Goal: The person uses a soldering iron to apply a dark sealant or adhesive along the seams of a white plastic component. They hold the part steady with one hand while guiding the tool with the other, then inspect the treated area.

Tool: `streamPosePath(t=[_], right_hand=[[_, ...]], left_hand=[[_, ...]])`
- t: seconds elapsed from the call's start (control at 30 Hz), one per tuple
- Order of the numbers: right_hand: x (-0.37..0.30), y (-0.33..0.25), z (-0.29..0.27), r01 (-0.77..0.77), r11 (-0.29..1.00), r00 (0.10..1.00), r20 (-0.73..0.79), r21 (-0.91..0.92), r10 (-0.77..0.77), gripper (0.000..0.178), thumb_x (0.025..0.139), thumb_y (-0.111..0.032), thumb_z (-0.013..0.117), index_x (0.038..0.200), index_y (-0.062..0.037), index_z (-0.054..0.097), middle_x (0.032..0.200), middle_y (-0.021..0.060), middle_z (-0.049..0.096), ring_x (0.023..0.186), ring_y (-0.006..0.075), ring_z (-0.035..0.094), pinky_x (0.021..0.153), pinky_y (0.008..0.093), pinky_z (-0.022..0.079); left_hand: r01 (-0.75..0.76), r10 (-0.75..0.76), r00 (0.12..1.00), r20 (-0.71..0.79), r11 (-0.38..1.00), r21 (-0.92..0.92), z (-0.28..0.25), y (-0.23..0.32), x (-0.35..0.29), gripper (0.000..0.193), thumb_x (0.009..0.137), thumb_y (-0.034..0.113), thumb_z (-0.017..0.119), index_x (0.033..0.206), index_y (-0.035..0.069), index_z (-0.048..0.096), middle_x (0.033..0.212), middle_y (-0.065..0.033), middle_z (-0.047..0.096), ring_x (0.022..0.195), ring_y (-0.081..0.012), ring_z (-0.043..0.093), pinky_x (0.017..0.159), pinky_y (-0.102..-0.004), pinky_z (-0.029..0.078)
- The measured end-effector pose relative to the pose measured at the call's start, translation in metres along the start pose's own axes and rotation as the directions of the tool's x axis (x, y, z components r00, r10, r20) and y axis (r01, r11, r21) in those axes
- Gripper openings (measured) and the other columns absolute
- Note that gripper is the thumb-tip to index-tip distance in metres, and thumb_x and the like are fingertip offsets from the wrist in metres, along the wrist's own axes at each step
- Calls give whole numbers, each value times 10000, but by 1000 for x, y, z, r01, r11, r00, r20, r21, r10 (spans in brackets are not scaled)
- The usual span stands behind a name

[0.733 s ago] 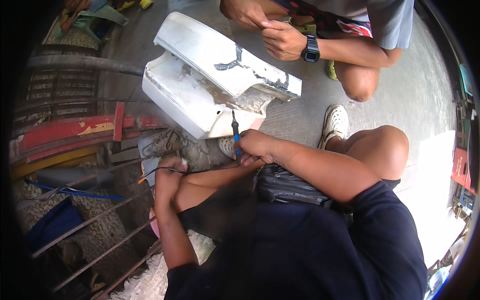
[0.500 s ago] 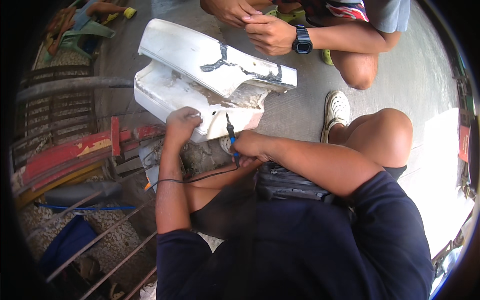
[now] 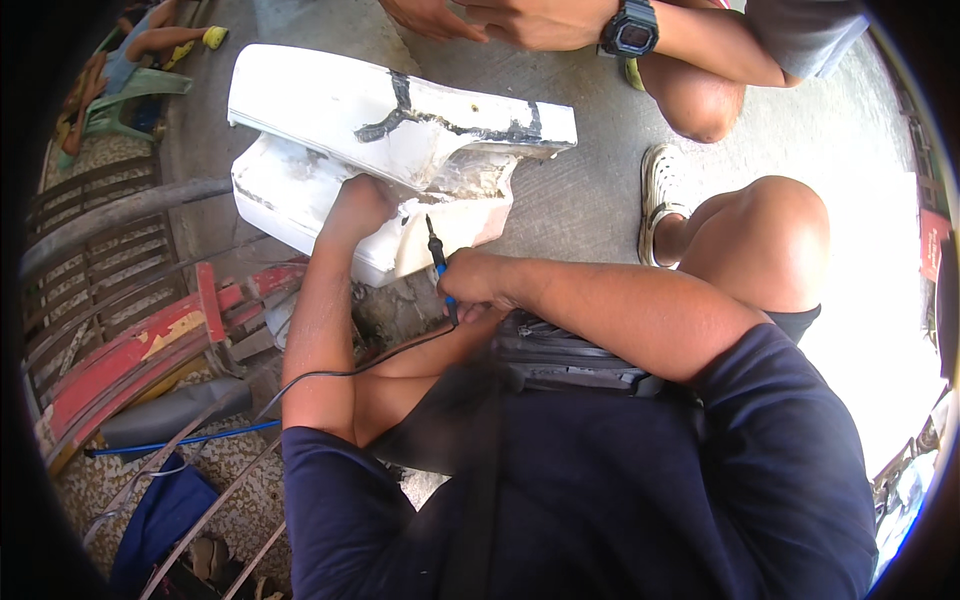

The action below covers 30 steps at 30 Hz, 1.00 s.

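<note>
A white moulded plastic shell (image 3: 320, 90), like a vehicle body panel, lies on the floor ahead of me. It has an upper and a lower wall with a brown-stained hollow between them. Dark, rough seams run along its upper wall. My left hand (image 3: 362, 208) reaches over the lower wall into the hollow, its fingers curled; their tips and anything in them are hidden. In my right hand (image 3: 474, 280) is a soldering iron (image 3: 437, 250) with a black and blue handle. Its tip points up, close to the lower wall's near side; I cannot tell whether it touches.
The iron's dark cord (image 3: 330, 374) passes across my left forearm. At left are a red bench-like frame (image 3: 130, 345), metal bars and a blue cloth (image 3: 165, 515). Across from me squats another person, a black watch (image 3: 632, 35) on one wrist. A black bag (image 3: 570, 355) rests at my waist.
My left hand has gone from the shell's near edge up into its hollow. The iron stays in my right hand. The view has shifted, and the other person's hands have come apart.
</note>
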State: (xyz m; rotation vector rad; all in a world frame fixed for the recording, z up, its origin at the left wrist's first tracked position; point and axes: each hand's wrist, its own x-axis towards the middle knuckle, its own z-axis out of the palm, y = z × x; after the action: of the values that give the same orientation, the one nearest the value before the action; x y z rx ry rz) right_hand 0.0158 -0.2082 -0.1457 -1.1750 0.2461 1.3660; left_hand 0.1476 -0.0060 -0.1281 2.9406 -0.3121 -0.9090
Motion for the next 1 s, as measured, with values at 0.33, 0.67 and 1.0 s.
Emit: streamPosePath(t=[0.33,0.67,1.0], right_hand=[[-8,-5,1,-3,1000,1000,14,-8,3,235,944,-112,583,1020,97,662,871,224,696,667,280,709,525,366,595],[-1,-6,13,17,1000,1000,17,24,-17,227,922,-72,513,963,96,661,823,224,690,639,292,703,511,392,577],[8,-7,13,-19,999,999,42,-26,20,226,969,-125,622,988,87,697,922,175,741,686,244,710,585,352,609]], left_hand=[[-62,30,994,103,943,327,21,-2,22,262,827,176,766,1018,-3,772,1078,-230,755,1012,-396,720,932,-437,563],[36,-41,999,7,948,317,9,19,-2,250,916,120,553,982,-22,749,1080,-257,737,1060,-385,715,935,-466,570],[92,-118,991,66,948,305,5,23,-5,246,917,141,583,1005,-6,759,1117,-238,741,1068,-402,710,945,-467,569]])
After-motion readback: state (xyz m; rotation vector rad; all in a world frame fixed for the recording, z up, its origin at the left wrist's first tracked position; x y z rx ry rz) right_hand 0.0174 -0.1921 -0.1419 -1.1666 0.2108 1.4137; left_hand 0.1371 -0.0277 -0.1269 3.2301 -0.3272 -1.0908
